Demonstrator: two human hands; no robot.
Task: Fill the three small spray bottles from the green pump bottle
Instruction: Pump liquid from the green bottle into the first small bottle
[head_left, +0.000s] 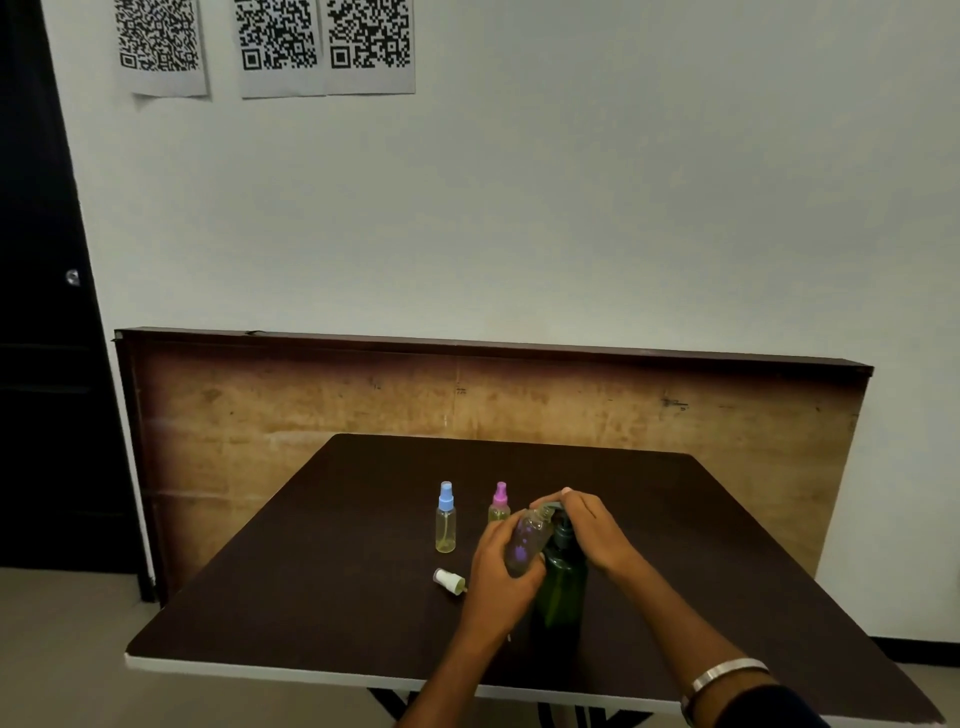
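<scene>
No readable brand or label on any bottle; only writing we see is three QR sheets (265, 47) on the wall. Count: three small spray bottles, one green pump bottle (560, 592), one loose white spray cap (448, 580) lying on the table (311, 571). Blue-capped bottle (445, 517) and pink-capped bottle (499, 503) stand upright, side by side. Left hand (501, 571) has its fingers wrapped around the uncapped third bottle (527, 540), tilted against the pump nozzle. Right hand (587, 527) sits on the pump head, fingers curled over it.
</scene>
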